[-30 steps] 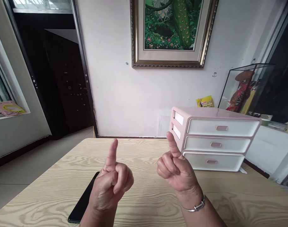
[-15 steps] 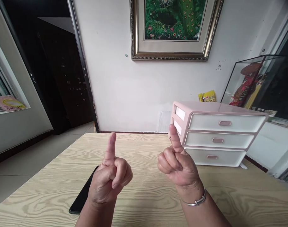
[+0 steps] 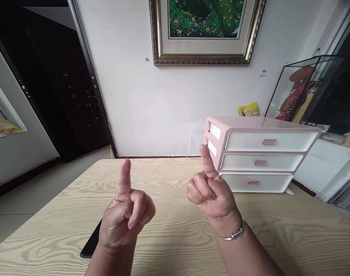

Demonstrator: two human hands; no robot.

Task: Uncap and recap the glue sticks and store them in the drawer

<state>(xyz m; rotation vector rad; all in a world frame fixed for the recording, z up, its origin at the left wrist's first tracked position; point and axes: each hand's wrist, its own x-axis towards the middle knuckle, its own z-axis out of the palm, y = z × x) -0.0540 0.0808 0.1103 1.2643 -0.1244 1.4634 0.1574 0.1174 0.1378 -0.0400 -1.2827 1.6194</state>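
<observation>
My left hand [image 3: 126, 216] is raised above a light wood-grain table [image 3: 278, 234], its index finger pointing up and the other fingers curled on nothing. Just below it lies a black smartphone [image 3: 91, 239], partly hidden by the hand and wrist. My right hand [image 3: 215, 195] is raised in the same pose, with a silver bracelet [image 3: 229, 234] on its wrist. Its raised finger overlaps the near left corner of a pink-and-white three-drawer plastic organizer [image 3: 258, 153] in view. I cannot tell the gap between them.
A glass display case [image 3: 301, 90] holding red and yellow items stands beyond the table at right, and a yellow packet [image 3: 248, 110] lies behind the organizer. A framed peacock picture [image 3: 203, 32] hangs on the white wall. The table's far edge meets the wall; a dark doorway [image 3: 60, 84] stands at left.
The whole scene has shifted upward and slightly left in view. Both hands keep their raised pose and sit slightly further left; the smartphone and organizer have not visibly moved on the table.
</observation>
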